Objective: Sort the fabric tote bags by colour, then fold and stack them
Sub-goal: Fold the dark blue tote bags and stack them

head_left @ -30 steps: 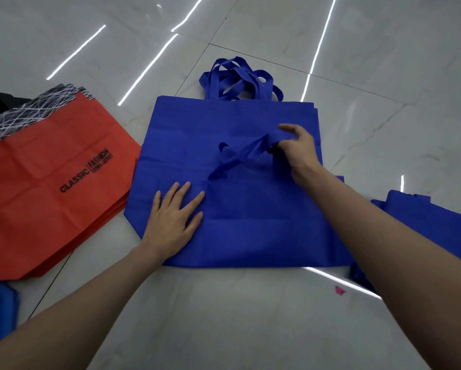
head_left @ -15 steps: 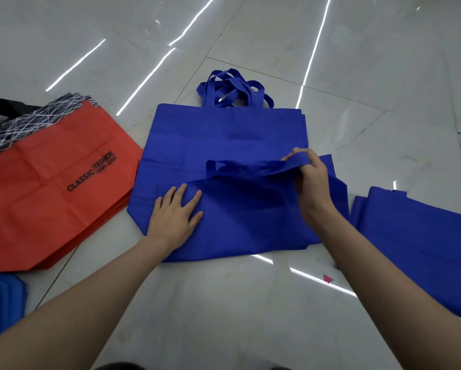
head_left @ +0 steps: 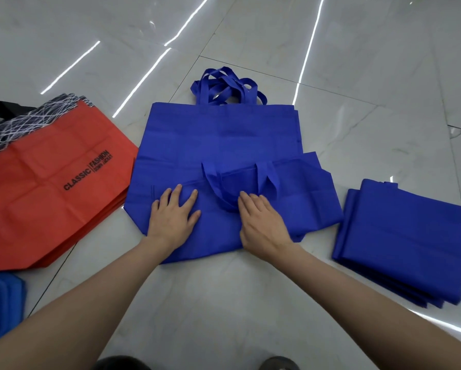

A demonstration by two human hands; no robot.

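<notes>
Narrow floor strip (head_left: 320,249) between bag (head_left: 224,134), stack (head_left: 400,236)

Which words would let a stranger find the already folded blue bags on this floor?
Start from the wide pile of royal-blue fabric tote bags in the middle of the pale tiled floor, under the left hand and right hand. To its right, lying apart, is the stack of folded royal-blue bags. Unlike the middle pile, it is small, squarish and untouched.

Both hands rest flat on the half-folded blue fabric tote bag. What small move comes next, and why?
The half-folded blue fabric tote bag, pressed flat by left hand and right hand, looks wider than the stack of folded blue bags beside it, so probably fold one side across.
</notes>
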